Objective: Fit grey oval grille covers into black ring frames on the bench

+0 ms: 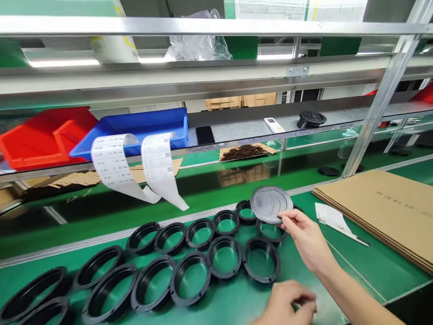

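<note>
Fingers of the right hand [306,237] pinched the near edge of a grey round lid [271,204], holding it tilted just above the far end of two rows of black rings [189,253] that lay touching one another on the green worktop [355,275]. The lid hovered over the last rings, resting in none of them. The left hand [287,304] sat low at the bottom edge, blurred, fingers curled; whether it gripped anything could not be told. The step in hand appeared to be fitting the lid to a ring, which would call for levelling it and pressing it down squarely. Further right lay a white slip of paper [333,219] and flat cardboard sheets [382,207]. Behind, on a shelf, stood red [40,135] and blue trays [145,124] with paper label strips [135,167] hanging down.
</note>
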